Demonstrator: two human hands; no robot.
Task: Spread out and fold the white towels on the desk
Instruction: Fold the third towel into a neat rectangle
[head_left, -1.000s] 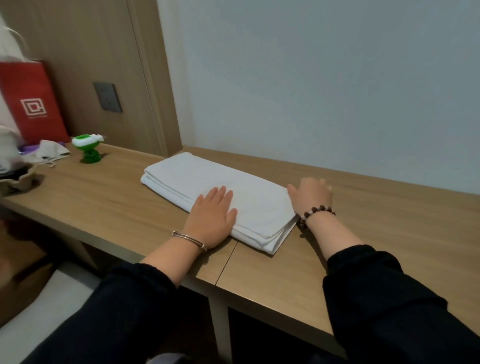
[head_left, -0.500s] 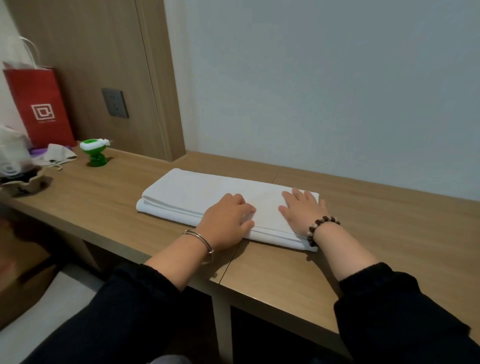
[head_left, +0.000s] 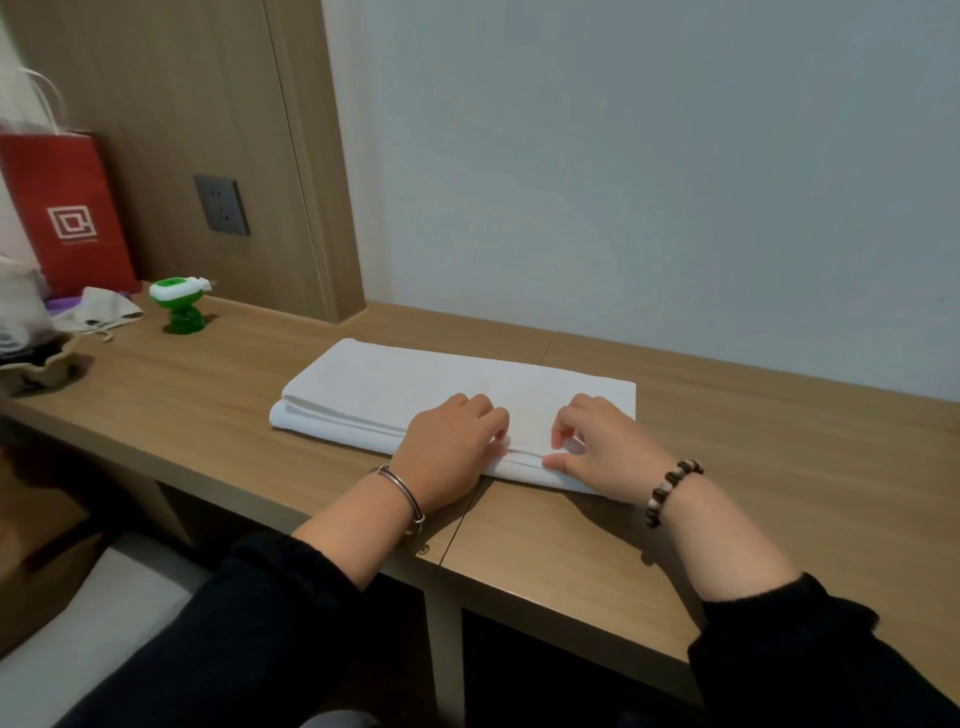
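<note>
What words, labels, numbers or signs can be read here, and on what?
Red paper bag: white square maze-like logo; the small line of print beneath is too blurred to read.
Cloth pouch: faint dark marks, too small to read.
White towel, green gadget, wall socket: no writing shows.
Nothing here is legible.

A red paper bag (head_left: 67, 213) stands left of a green plastic gadget (head_left: 182, 306), below a grey wall socket (head_left: 222, 205).
</note>
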